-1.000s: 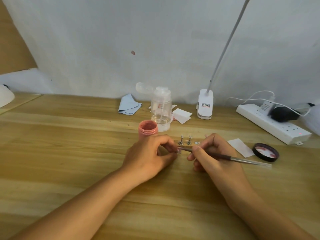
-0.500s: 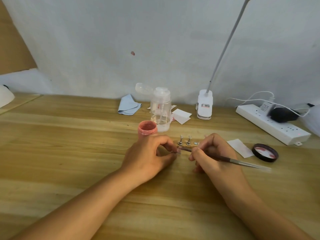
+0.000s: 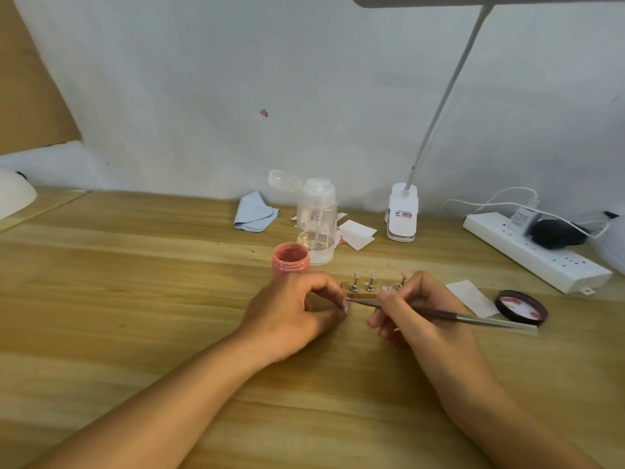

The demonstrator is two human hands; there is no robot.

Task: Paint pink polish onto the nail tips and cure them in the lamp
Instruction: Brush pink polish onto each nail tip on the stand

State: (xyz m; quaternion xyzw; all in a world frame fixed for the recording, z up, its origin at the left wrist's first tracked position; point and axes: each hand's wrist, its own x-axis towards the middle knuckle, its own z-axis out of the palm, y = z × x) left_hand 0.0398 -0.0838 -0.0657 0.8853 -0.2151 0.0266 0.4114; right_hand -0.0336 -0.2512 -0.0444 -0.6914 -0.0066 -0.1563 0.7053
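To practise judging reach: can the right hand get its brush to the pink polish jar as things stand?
Probably yes: the pink polish jar stands open, and only the left hand and nail stand lie low along the way.

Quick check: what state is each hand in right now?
Left hand: closed, pinching a nail tip.
Right hand: closed, gripping the brush.

Nail tip (image 3: 345, 305) btwn left fingers (image 3: 324, 282) too small; desk-lamp head (image 3: 473, 0) cropped
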